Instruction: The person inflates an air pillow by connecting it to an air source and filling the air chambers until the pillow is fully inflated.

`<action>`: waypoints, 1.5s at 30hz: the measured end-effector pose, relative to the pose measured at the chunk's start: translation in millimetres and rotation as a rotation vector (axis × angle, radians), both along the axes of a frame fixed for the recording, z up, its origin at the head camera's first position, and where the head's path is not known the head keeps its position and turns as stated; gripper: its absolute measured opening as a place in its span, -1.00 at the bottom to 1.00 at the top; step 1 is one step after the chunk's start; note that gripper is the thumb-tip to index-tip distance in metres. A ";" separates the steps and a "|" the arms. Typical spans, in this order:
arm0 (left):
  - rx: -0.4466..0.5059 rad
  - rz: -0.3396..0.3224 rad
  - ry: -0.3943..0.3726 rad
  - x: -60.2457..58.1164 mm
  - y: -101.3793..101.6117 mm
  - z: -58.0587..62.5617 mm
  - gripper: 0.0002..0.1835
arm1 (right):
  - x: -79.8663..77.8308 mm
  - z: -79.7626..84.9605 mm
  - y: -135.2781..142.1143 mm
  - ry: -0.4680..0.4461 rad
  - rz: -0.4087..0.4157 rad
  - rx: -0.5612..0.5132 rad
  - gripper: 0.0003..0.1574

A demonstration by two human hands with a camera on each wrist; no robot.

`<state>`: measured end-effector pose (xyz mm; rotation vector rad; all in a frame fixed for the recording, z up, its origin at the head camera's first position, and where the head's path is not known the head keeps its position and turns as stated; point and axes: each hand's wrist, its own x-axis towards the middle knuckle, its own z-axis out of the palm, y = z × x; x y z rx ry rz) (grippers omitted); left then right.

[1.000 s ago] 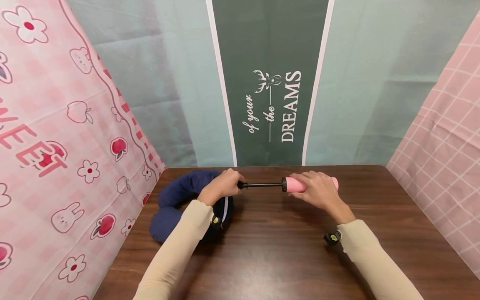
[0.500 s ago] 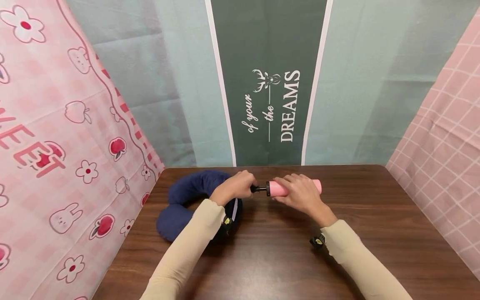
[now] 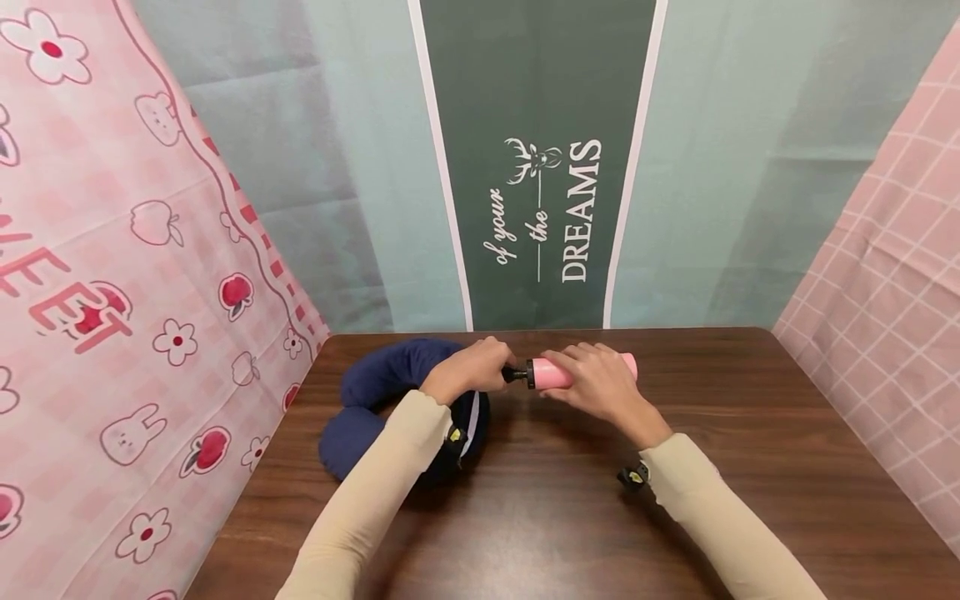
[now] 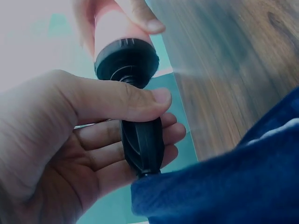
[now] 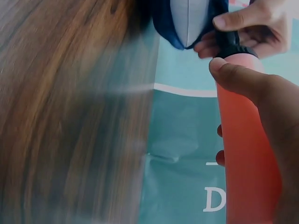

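Note:
A pink hand air pump (image 3: 550,373) lies level across both hands above the back of the table. My right hand (image 3: 596,383) grips its pink barrel, thumb along the side near the black collar (image 5: 237,50). My left hand (image 3: 477,367) pinches the black tapered end piece (image 4: 142,144) between thumb and fingers. The tip of that piece meets the edge of a navy U-shaped neck pillow (image 4: 224,186), where the contact is partly hidden by the cloth. Only a very short length of rod shows between the collar and my left thumb.
The brown wooden table (image 3: 555,517) extends under both arms. A green hanging cloth (image 3: 540,83) with white lettering stands behind it. Pink patterned cloths hang at the left (image 3: 135,275) and right (image 3: 892,242).
My right hand has moved left with the pink barrel, covering the long black rod that showed before. My left hand and the neck pillow have shifted slightly right.

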<state>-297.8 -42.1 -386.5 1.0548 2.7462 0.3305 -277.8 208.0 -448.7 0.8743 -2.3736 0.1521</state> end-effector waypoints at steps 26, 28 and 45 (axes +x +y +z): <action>0.011 -0.033 -0.061 -5.3 -26.6 -3.6 -0.87 | -1.9 -5.0 -4.8 -0.020 0.017 0.015 -0.16; 0.014 -0.031 -0.056 -4.1 -24.3 -3.0 -0.88 | -0.9 -4.7 -13.6 0.006 0.024 0.015 -0.17; 0.072 -0.018 -0.083 -8.8 -31.0 5.0 -0.81 | -5.8 2.1 -16.1 -0.006 0.022 0.001 -0.15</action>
